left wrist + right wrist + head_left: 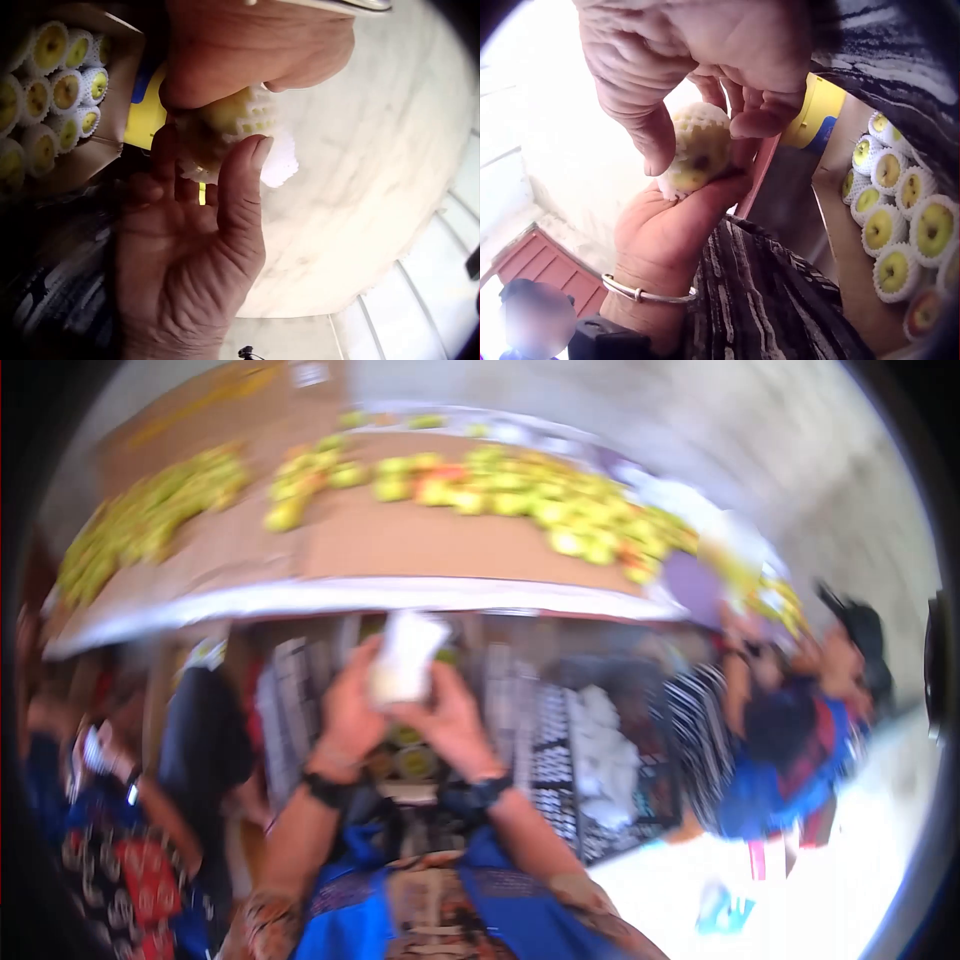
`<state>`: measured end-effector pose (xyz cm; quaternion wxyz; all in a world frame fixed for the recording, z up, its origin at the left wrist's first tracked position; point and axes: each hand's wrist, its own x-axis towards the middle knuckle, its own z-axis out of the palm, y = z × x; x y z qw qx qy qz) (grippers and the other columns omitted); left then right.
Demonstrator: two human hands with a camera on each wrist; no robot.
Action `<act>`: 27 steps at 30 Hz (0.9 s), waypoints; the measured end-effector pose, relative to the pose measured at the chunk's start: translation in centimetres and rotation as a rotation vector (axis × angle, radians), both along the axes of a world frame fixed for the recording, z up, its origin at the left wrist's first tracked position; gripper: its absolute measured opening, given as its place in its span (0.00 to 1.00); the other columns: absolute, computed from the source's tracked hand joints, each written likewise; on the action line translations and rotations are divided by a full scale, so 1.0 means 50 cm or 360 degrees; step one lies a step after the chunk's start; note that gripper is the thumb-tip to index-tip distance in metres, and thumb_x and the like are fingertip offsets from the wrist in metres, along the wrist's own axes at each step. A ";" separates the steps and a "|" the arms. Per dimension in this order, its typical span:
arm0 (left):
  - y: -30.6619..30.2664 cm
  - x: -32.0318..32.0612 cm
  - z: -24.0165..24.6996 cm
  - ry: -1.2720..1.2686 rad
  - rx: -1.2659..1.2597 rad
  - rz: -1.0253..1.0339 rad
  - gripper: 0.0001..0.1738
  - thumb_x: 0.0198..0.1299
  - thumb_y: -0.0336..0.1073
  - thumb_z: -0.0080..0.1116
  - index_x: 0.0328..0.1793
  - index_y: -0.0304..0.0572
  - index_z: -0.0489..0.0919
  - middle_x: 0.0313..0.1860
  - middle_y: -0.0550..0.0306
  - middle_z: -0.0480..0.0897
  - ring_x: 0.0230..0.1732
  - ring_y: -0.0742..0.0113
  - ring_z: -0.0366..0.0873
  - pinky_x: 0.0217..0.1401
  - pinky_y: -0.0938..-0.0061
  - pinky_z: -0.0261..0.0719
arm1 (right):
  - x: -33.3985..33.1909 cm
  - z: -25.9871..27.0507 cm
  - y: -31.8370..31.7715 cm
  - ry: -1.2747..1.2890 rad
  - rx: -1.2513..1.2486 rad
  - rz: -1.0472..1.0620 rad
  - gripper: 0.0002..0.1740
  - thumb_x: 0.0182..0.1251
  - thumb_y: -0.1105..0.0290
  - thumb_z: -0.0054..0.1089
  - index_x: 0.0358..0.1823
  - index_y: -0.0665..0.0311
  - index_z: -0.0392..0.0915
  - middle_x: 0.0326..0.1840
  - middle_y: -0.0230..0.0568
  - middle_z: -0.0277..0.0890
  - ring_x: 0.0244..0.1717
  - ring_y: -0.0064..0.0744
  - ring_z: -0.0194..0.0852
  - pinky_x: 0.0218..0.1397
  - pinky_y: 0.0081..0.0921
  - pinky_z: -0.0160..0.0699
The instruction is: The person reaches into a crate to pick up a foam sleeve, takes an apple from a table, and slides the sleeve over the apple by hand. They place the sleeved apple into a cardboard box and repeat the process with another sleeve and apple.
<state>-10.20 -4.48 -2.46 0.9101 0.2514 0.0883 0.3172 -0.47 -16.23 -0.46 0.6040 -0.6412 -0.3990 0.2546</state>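
Hands, two: left hand [350, 710] cupped round one fruit [705, 159], right hand [452, 722] pinching it between thumb and fingers.
Fruit: yellow-green, partly sleeved in white net [703, 115], between both hands.
Box [841, 270]: cardboard, below the hands, holding netted fruits [892, 271].
Table [430, 550]: beyond the hands, bearing loose yellow fruits [500, 485].
Bracelet [641, 295]: left wrist.

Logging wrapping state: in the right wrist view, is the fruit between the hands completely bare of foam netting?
No, white foam netting covers part of the fruit, including its top.
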 end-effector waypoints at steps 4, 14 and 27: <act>0.001 0.016 -0.015 0.0021 -0.0216 -0.0096 0.24 0.77 0.45 0.38 0.66 0.33 0.71 0.61 0.45 0.80 0.58 0.53 0.80 0.64 0.56 0.78 | 0.002 0.003 -0.023 0.0289 0.0178 0.0097 0.34 0.55 0.68 0.73 0.62 0.69 0.68 0.51 0.43 0.75 0.49 0.30 0.74 0.57 0.30 0.75; -0.002 0.023 -0.040 0.0042 -0.0057 -0.0272 0.25 0.75 0.41 0.36 0.66 0.28 0.71 0.61 0.40 0.79 0.60 0.50 0.79 0.67 0.57 0.76 | 0.014 -0.036 -0.046 -0.0637 0.0156 -0.0075 0.46 0.51 0.66 0.74 0.70 0.69 0.60 0.68 0.59 0.66 0.65 0.56 0.69 0.69 0.42 0.67; 0.024 0.030 -0.080 0.0039 -0.0208 -0.0299 0.26 0.72 0.45 0.36 0.65 0.35 0.74 0.59 0.47 0.81 0.59 0.51 0.80 0.67 0.56 0.76 | 0.019 -0.035 -0.050 -0.0663 0.0043 0.0083 0.50 0.57 0.73 0.66 0.79 0.65 0.48 0.78 0.57 0.54 0.78 0.59 0.50 0.79 0.43 0.52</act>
